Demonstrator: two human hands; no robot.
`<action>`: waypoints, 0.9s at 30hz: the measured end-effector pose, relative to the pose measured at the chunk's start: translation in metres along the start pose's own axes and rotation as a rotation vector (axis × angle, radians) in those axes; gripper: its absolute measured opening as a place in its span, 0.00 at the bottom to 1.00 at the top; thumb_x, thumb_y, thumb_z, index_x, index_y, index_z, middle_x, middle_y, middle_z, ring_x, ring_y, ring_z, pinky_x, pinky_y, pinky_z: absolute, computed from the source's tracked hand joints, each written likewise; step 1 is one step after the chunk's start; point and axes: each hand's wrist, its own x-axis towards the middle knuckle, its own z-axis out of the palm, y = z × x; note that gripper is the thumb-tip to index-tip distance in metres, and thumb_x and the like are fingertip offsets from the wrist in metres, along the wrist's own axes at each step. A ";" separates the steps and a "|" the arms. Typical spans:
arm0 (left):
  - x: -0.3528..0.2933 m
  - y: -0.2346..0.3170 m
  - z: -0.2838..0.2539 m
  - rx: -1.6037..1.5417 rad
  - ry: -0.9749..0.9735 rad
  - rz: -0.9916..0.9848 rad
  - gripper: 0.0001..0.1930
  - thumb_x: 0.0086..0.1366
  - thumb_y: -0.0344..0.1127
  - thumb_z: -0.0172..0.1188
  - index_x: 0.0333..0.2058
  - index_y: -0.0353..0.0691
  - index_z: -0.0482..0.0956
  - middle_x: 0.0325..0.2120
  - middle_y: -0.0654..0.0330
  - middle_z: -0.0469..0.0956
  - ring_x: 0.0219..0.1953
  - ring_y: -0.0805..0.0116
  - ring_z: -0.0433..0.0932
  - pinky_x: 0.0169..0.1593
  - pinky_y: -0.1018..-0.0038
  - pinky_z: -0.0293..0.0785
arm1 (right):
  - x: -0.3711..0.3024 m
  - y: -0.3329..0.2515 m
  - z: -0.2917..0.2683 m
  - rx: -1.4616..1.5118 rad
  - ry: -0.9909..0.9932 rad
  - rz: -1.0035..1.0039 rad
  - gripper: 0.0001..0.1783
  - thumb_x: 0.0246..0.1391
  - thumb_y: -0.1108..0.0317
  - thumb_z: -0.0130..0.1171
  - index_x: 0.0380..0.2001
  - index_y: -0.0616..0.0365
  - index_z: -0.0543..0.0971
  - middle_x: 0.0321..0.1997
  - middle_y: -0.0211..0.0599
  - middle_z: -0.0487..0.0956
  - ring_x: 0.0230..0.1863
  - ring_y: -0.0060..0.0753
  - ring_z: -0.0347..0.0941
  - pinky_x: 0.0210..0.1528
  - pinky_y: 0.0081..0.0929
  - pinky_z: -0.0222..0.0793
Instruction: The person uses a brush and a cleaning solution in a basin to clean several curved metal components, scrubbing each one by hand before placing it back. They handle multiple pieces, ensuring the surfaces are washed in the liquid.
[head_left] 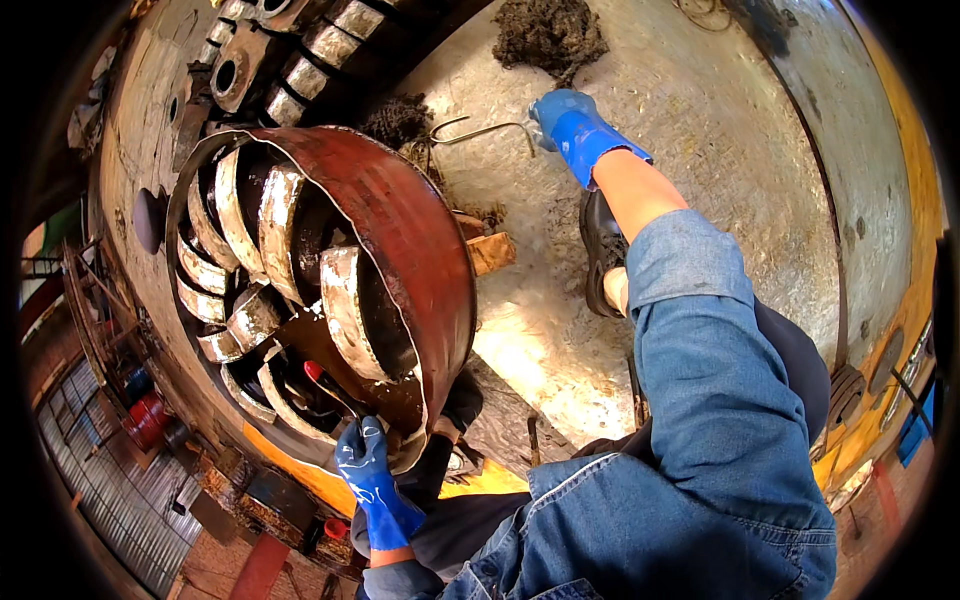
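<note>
My left hand (375, 480), in a blue rubber glove, is closed at the near rim of a large red-brown drum (415, 220). From its fingers a slim dark tool with a red end (315, 371) reaches into the drum; its exact kind is unclear. Several curved metal pieces (347, 310), wet and shiny, lie inside with dark liquid (310, 340). Far off on the right, my right hand (570, 118), gloved in blue too, is stretched out low over the metal surface. Right beside its fingertips lies a bent wire hook (485, 132). Its fingers are too bunched and small to read.
Dark matted clumps (548, 38) lie beyond my right hand. More metal rings and bored blocks (238, 70) are stacked at the far left. A wooden block (491, 254) sits by the drum's right side. My shoe (600, 255) rests on the metal surface. A grating (110, 470) is at lower left.
</note>
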 end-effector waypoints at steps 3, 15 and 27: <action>0.006 -0.006 -0.009 0.106 -0.068 0.003 0.17 0.65 0.35 0.66 0.46 0.26 0.79 0.35 0.56 0.83 0.36 0.72 0.80 0.43 0.75 0.77 | -0.003 -0.021 -0.020 -0.012 0.000 0.031 0.15 0.54 0.61 0.65 0.44 0.51 0.84 0.42 0.40 0.84 0.44 0.46 0.81 0.45 0.37 0.78; 0.005 0.003 -0.007 0.145 -0.086 -0.050 0.14 0.64 0.34 0.65 0.42 0.28 0.81 0.28 0.59 0.83 0.30 0.74 0.79 0.35 0.77 0.76 | 0.060 -0.097 -0.007 -0.353 -0.123 -0.239 0.16 0.56 0.65 0.58 0.47 0.49 0.85 0.50 0.35 0.84 0.51 0.37 0.81 0.46 0.35 0.78; 0.008 -0.014 -0.008 0.116 -0.095 0.007 0.16 0.63 0.36 0.67 0.43 0.28 0.81 0.30 0.57 0.84 0.32 0.71 0.81 0.38 0.74 0.77 | 0.015 -0.077 0.001 0.035 -0.238 -0.191 0.13 0.49 0.64 0.58 0.39 0.49 0.84 0.44 0.39 0.84 0.44 0.38 0.81 0.42 0.34 0.75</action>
